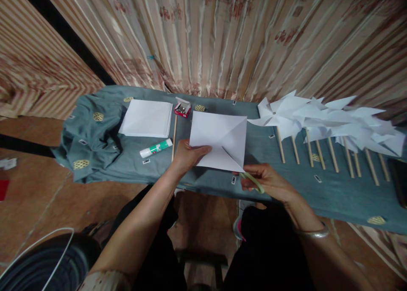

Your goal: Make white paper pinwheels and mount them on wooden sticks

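Note:
My left hand (191, 155) pinches the left edge of a white paper sheet (219, 130), thumb on top. Diagonal creases cross the sheet. In my right hand (267, 180) is a pair of scissors with pale green handles (254, 183), at the sheet's lower right corner. A dark blade shows along the diagonal from that corner toward the middle; the rest of the scissors is hidden by paper and fingers. Left of the sheet, a thin wooden stick (174, 136) lies near a green and white glue stick (155, 148).
A stack of white paper (148, 118) lies on the grey-green cloth (203, 185) at left. Beside it stands an open red box of small metal pins (182, 108). Several white paper pinwheels (333, 119) on wooden sticks overlap at right. A dark object (399, 178) sits at the right edge.

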Demonstrator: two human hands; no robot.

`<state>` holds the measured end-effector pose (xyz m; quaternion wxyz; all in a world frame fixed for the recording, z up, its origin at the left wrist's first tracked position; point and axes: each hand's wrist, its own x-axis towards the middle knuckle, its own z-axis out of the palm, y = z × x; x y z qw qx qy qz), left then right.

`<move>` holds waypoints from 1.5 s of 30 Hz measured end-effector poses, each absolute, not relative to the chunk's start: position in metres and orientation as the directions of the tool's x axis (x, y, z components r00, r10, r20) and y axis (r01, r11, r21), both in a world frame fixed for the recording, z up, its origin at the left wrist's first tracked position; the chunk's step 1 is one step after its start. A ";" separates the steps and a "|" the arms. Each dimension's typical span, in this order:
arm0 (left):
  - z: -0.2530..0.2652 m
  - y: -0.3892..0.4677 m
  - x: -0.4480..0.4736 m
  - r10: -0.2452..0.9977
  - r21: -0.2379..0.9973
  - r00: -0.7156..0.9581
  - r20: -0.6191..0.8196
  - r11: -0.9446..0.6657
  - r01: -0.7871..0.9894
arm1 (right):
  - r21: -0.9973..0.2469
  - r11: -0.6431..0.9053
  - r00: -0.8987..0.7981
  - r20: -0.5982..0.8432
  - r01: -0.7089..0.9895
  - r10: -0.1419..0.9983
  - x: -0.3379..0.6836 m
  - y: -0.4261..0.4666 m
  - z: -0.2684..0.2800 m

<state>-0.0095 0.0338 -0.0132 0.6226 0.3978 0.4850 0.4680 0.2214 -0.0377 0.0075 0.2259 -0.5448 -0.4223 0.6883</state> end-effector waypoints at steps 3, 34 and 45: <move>-0.013 0.034 -0.009 0.971 0.955 0.084 -0.223 0.235 -0.182 | -0.838 -0.524 -0.303 -0.545 0.155 0.782 0.221 -0.037 0.007; -0.012 0.031 -0.007 0.967 0.960 0.110 -0.231 0.245 -0.136 | -0.824 -0.533 -0.291 -0.566 0.191 0.771 0.221 -0.037 0.006; -0.009 0.030 -0.006 0.957 0.937 0.098 -0.274 0.288 -0.196 | -0.805 -0.561 -0.297 -0.593 0.192 0.749 0.225 -0.038 0.008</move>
